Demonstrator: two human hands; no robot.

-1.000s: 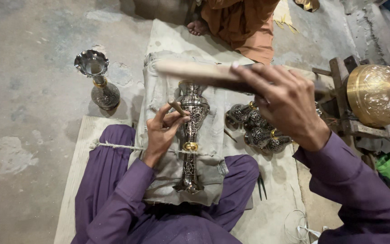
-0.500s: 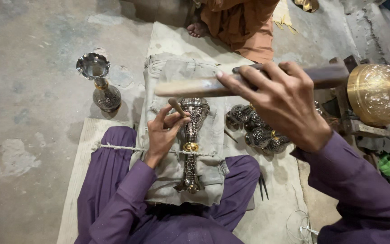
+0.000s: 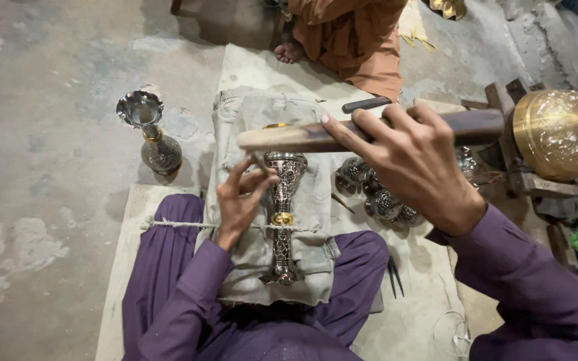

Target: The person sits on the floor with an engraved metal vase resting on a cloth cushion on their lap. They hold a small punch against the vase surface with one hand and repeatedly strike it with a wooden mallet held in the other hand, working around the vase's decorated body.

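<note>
Hiding the vase's [image 3: 282, 200] mouth, the wooden stick [image 3: 369, 132] crosses above it, gripped in the closed right hand [image 3: 413, 164]. That engraved silver vase lies on a grey cloth pad [image 3: 249, 134] across the lap, a cord [image 3: 168, 224] tied over it. The left hand [image 3: 242, 197] pinches a thin tool (too small to make out) against the vase's neck. A second vase [image 3: 152, 137] stands on the floor to the left; round metal pieces [image 3: 376, 194] and a brass bowl [image 3: 560, 134] sit to the right. Since half a second ago the stick has dropped slightly toward the vase.
</note>
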